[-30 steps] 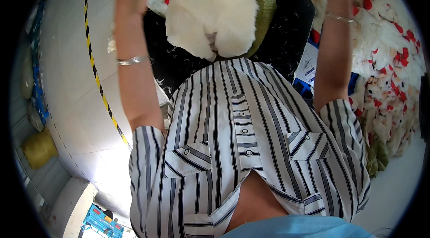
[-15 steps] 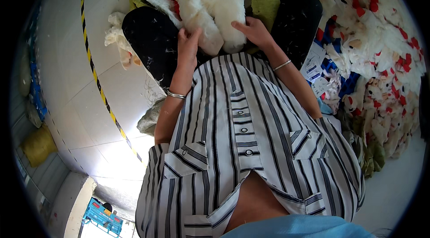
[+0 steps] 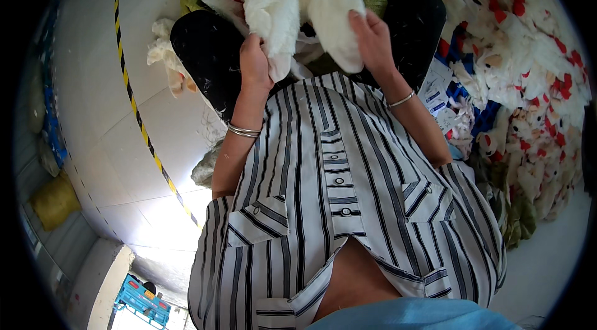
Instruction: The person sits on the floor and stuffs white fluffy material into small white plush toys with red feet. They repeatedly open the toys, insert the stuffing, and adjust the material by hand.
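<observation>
White fluffy plush toy piece (image 3: 298, 7) lies on the lap, far from the striped shirt (image 3: 336, 206). It looks light, soft and floppy. Left hand (image 3: 255, 66) pinches its lower left lobe; right hand (image 3: 373, 38) clasps the right lobe, the best places to hold.
</observation>
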A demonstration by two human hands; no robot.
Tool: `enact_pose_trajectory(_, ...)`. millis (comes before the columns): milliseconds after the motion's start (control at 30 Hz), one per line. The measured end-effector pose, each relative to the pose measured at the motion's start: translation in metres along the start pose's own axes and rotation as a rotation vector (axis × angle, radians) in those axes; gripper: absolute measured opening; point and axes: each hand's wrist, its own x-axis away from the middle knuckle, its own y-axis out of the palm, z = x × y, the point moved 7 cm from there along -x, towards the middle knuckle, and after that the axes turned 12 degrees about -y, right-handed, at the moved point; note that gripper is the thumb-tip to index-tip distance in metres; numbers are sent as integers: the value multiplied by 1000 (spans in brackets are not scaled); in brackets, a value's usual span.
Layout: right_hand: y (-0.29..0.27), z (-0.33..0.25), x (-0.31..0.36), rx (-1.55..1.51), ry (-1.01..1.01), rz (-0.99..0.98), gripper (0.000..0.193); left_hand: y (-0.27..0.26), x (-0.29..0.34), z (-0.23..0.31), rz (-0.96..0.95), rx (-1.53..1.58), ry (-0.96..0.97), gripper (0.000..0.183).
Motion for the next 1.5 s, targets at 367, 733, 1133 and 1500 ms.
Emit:
enact_pose_trajectory(367,-73,-33,-14,771,128,-516,30,-25,35,83,-203,-929,-47,30)
enact_pose_trajectory(733,5,54,-47,620,305,-457,48,11,-35,-12,38,-691,11,53)
enact_pose_trajectory(1133,-18,-22,-25,387,189,-514,44,40,44,46,-129,-166,94,19)
enact_pose_trajectory(1500,17,-36,2,910,12,-693,42,98,105,49,-511,-604,122,34)
